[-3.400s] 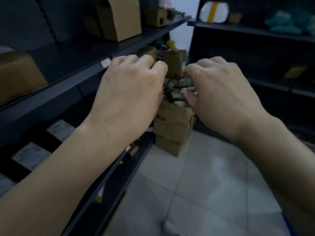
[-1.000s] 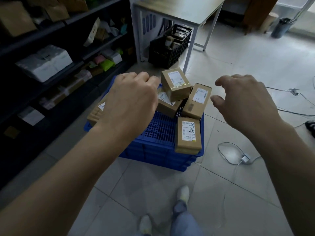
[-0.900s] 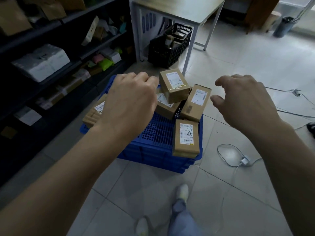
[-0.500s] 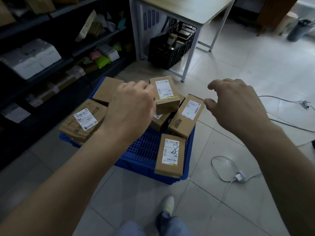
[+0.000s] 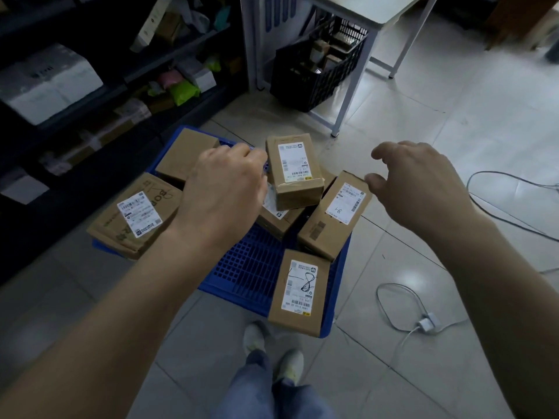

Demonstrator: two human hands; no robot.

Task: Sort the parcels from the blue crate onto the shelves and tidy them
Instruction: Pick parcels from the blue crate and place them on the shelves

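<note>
A blue crate stands on the tiled floor, with several brown cardboard parcels in and over it. One labelled parcel lies on top at the middle, another leans at the right, and a third hangs over the near rim. A wide flat parcel rests on the left rim. My left hand hovers above the crate with fingers curled and nothing in it. My right hand is held over the right side, fingers apart, holding nothing. Dark shelves with parcels run along the left.
A black basket of goods sits under a white table behind the crate. White cables and a charger lie on the floor at the right. My feet stand just before the crate.
The view swung from the shelves down to the crate. Over the last second I have come closer to it, and both hands have lowered slightly toward the parcels.
</note>
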